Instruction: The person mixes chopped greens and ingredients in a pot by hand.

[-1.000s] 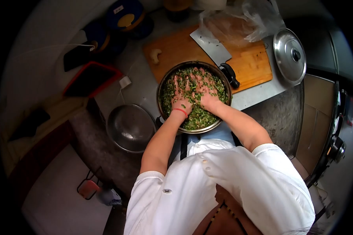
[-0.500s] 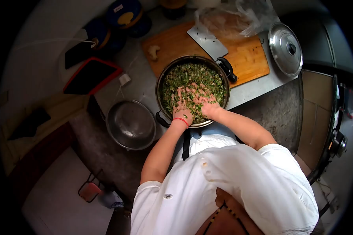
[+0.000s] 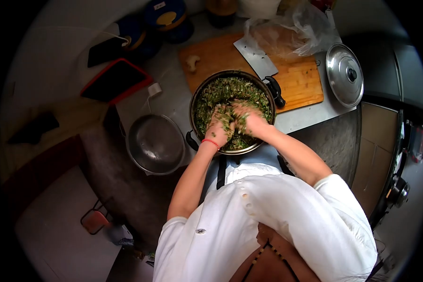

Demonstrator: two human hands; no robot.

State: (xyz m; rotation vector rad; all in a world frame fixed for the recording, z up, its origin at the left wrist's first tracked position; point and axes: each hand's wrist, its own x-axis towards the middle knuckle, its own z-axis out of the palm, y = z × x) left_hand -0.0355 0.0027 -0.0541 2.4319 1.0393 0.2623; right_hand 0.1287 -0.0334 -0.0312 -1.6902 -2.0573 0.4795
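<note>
A wide metal pot (image 3: 192, 105) with black side handles holds a chopped green mixture (image 3: 232, 87), finely cut and mixed with paler bits. My left hand (image 3: 219, 129), with a red bracelet at the wrist, is down in the mixture, its fingers curled around some of it. Beside it, my right hand (image 3: 251, 120) is also in the pot, close to the left one. Green bits cling to both hands. Motion smears the right fingers, so their shape is unclear.
Behind the pot lies a wooden cutting board (image 3: 298, 89) with a cleaver (image 3: 256, 57) and a pale knobbly piece (image 3: 192, 62). A plastic bag (image 3: 286, 35) and a metal lid (image 3: 344, 75) are at the right. An metal basin (image 3: 156, 143) stands left, near a red-framed tablet (image 3: 116, 81).
My hands have gone from spread flat on the mixture to drawn in and curled, with the mixture gathered about them. The camera view has shifted slightly.
</note>
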